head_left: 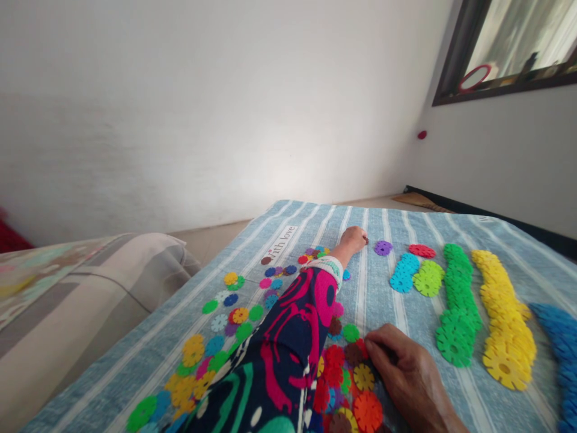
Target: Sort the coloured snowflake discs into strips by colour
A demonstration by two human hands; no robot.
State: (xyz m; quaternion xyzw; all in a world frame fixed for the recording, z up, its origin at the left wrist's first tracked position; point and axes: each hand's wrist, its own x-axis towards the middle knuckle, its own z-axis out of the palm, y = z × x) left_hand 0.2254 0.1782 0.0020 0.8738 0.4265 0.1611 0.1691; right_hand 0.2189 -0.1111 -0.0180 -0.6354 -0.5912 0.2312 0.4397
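Observation:
My left hand (354, 240) reaches across the striped cloth, fingers closed in a pinch on a small brown snowflake disc (366, 241). Just right of it lies a purple snowflake disc (383, 248). Nearer to me, my right hand (408, 373) is closed, thumb and fingertip pinching the edge of a red snowflake disc (362, 347) beside the loose mixed pile. An orange-red disc (368, 411) and a green disc (350, 332) lie close to that hand. My patterned left sleeve (288, 349) hides part of the pile.
To the right, overlapping discs lie in rows: green (457, 313), yellow (505, 319) and blue (559, 349). Smaller groups of light blue (404, 272), lime (428, 278) and red (422, 251) lie beside them. Scattered discs (219, 323) spread left. A wall (202, 120) stands behind the cloth (311, 219).

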